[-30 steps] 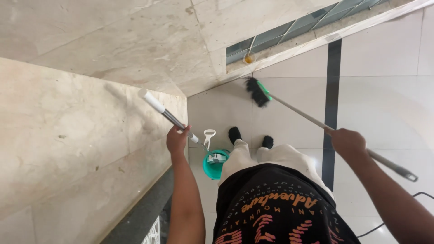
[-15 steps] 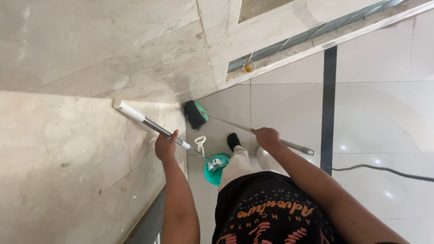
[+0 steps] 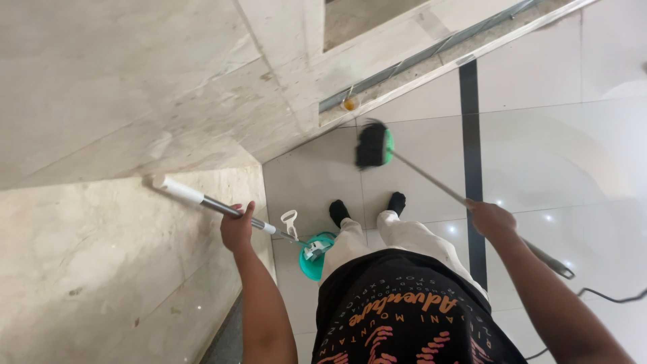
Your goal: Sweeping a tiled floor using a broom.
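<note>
One head-worn view looks steeply down past the person's torso at the tiled floor point(image 3: 539, 148), close to both arms, a marble wall point(image 3: 101, 81) filling its left.

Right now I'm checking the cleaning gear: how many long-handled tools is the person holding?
2: a broom in the right hand, out front, and a dustpan on a pole in the left hand.
</note>
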